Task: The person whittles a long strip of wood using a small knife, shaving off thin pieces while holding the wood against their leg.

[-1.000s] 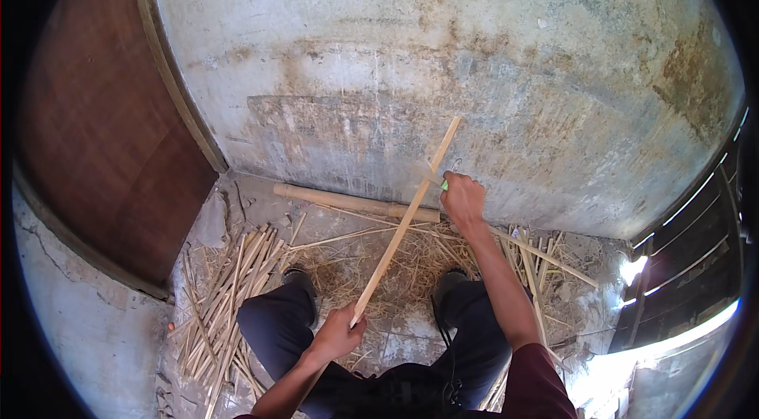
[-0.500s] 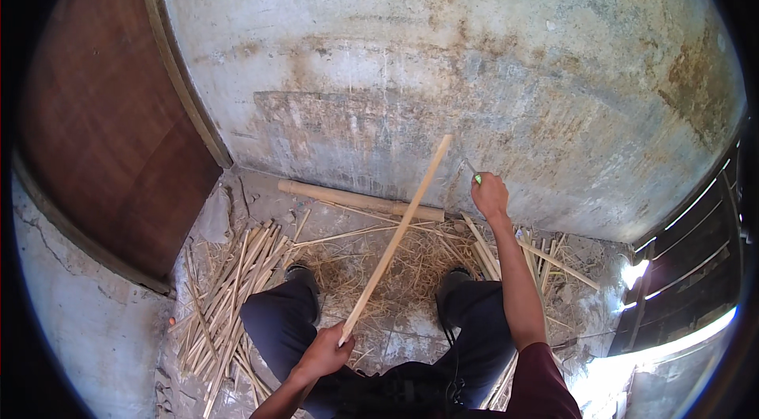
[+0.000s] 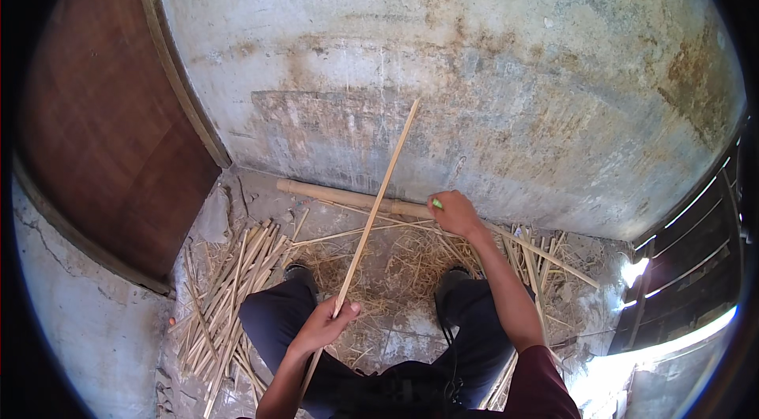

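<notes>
My left hand point(image 3: 320, 326) is closed round a long, pale bamboo strip point(image 3: 378, 201). The strip slants up and away to the right, its far end in front of the wall and its tail passing below my hand toward my lap. Off to the right of the strip, my right hand point(image 3: 456, 215) is wrapped round a small knife with a green handle point(image 3: 437, 203). Only a bit of the green shows between the fingers; its blade cannot be made out. The knife hand is apart from the strip.
Cut bamboo strips point(image 3: 237, 284) lie heaped left of my legs, and more strips point(image 3: 545, 257) lie to the right. Thin shavings point(image 3: 411, 269) cover the floor between my boots. A bamboo pole point(image 3: 340, 195) lies along the stained wall point(image 3: 474, 39). A brown door point(image 3: 111, 118) stands left.
The strip has slid back through my left hand, turned narrower edge toward view, and swung left. My right hand with the knife has come down and to the left.
</notes>
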Demonstrator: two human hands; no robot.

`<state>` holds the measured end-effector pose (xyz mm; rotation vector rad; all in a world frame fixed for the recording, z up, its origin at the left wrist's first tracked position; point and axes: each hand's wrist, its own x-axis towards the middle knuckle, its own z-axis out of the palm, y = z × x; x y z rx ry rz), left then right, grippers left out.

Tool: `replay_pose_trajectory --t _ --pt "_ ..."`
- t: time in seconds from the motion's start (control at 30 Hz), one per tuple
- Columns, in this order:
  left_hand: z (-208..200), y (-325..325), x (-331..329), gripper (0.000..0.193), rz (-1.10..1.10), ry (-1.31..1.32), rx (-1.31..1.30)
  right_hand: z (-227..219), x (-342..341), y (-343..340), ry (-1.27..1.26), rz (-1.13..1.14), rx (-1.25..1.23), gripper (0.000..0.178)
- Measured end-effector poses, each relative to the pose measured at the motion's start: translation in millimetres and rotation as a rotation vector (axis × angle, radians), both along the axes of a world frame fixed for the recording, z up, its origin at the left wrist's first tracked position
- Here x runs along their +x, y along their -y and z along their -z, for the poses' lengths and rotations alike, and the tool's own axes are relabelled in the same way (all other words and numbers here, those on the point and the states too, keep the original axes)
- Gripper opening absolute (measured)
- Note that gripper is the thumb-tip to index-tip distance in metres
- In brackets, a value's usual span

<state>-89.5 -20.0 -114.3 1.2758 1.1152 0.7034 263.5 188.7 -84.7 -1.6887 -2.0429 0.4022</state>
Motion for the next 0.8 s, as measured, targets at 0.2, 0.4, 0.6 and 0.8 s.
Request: replay_pose_trajectory --t 0.2,0.4,0.6,0.8 --pt "-28.1 -8.1 12.9 0.03 0.044 0.137 -0.048 3.9 -17.7 13.0 0.046 -0.101 0.16 0.023" --pt "-42.8 -17.2 27.7 0.026 -0.03 -0.04 0.061 -4.4 -35.6 24.0 0.066 -0.202 0.185 0.029" --pt "-47.7 -21.0 33.9 0.024 -0.08 -0.158 0.175 -3.7 -44.8 31.7 -0.039 -0.336 0.331 0.029" --pt "-58.8 -18.5 39.1 0.027 -0.111 -0.2 0.309 -13.4 -43.3 37.2 -0.042 -0.326 0.283 0.034"
